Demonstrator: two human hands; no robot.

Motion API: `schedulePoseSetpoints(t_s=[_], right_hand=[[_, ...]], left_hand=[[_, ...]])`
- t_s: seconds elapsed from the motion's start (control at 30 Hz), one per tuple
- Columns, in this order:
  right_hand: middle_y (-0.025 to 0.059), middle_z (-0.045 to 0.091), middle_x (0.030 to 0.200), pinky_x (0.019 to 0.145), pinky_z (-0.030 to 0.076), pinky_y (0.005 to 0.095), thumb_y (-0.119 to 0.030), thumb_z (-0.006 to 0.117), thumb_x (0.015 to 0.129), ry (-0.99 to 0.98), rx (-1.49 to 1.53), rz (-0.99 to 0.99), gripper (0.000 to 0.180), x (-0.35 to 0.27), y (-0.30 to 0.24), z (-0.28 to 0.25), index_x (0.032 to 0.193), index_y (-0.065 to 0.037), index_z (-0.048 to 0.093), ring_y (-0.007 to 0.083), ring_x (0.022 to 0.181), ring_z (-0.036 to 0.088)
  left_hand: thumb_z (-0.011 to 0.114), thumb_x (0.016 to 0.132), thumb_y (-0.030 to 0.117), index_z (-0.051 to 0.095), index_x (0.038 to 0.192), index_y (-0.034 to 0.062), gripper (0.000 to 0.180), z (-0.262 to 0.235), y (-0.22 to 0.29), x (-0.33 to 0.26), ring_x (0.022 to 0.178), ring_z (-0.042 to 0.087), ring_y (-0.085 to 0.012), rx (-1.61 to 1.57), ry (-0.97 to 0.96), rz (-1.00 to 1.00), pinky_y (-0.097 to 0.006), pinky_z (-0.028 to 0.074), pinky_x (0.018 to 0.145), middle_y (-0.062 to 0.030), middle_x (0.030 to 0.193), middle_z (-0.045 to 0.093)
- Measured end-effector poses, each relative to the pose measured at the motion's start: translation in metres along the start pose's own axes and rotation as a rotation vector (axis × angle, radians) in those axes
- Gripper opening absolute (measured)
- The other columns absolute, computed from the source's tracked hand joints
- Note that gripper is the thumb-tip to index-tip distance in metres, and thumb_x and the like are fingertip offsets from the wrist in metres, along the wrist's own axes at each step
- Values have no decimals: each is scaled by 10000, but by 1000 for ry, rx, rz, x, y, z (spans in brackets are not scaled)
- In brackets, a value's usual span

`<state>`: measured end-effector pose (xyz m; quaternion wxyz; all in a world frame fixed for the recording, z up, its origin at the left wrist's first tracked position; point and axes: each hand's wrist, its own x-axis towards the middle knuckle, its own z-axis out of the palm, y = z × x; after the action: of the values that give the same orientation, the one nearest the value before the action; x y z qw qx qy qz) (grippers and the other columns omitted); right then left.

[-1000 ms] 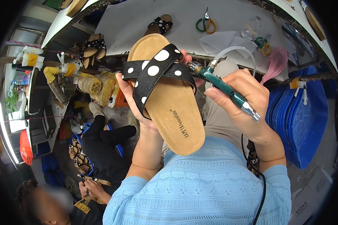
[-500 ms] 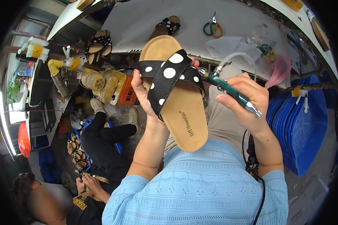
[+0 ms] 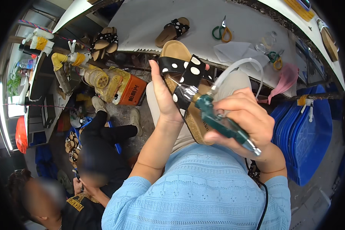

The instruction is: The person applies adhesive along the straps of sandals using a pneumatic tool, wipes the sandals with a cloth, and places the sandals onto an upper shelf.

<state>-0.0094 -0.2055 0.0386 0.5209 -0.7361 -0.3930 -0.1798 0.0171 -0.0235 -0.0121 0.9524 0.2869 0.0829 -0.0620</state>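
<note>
My left hand (image 3: 168,100) grips a tan cork-soled sandal (image 3: 175,49) with crossed black straps dotted in white. The thumb stands along the sandal's left edge and most other fingers are hidden behind it. The sandal is tilted, its cork side showing. In my right hand (image 3: 249,117) is a dark green air gun (image 3: 222,123) with metal ends. A clear hose (image 3: 239,63) curves up from it. Its shiny tip lies over the crossed straps; whether it touches them I cannot tell.
On the grey workbench (image 3: 142,23) ahead lie another dotted sandal (image 3: 172,32), scissors (image 3: 222,32) and a clear plastic sheet (image 3: 237,53). Stacked blue trays (image 3: 310,134) stand at right. An orange-and-yellow can (image 3: 130,90) is at left. A co-worker (image 3: 92,153) sits lower left beside more sandals.
The air gun has moved left and down, from the sandal's right edge to over its straps. My left hand has turned the sandal so its cork side shows.
</note>
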Motion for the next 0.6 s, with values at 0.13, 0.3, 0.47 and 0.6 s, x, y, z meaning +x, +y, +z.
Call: schedulePoseSetpoints(t_s=[0.13, 0.3, 0.47, 0.6], right_hand=[[123, 696, 921, 697, 484, 357, -242, 952, 639, -2, -86, -63, 421, 1, 2, 15, 788, -14, 631, 245, 740, 623], [112, 704, 904, 702, 481, 352, -239, 948, 634, 6, -161, -95, 410, 3, 4, 23, 781, -24, 632, 236, 737, 638], [137, 671, 888, 693, 450, 369, -187, 875, 574, 39, -184, -154, 372, -2, 10, 33, 750, 7, 610, 248, 715, 634], [127, 657, 857, 672, 433, 367, -189, 880, 580, 37, -129, -128, 376, 1, 9, 31, 743, 8, 604, 236, 685, 609]], left_hand=[[305, 972, 771, 586, 1259, 29, 844, -5, -4, -3, 1000, 707, -335, -59, -9, 0, -474, 631, 819, -217, 1135, 685], [469, 955, 723, 464, 1427, 70, 806, -12, -7, -5, 1141, 647, -405, -156, -134, 37, -558, 595, 925, -268, 1264, 620], [432, 956, 739, 458, 1405, 69, 807, -9, -14, -9, 1128, 643, -373, -64, -54, 69, -518, 580, 935, -242, 1249, 621], [402, 956, 752, 454, 1388, 69, 809, -6, -12, -8, 1118, 641, -347, -19, -31, 86, -487, 568, 942, -221, 1236, 623]])
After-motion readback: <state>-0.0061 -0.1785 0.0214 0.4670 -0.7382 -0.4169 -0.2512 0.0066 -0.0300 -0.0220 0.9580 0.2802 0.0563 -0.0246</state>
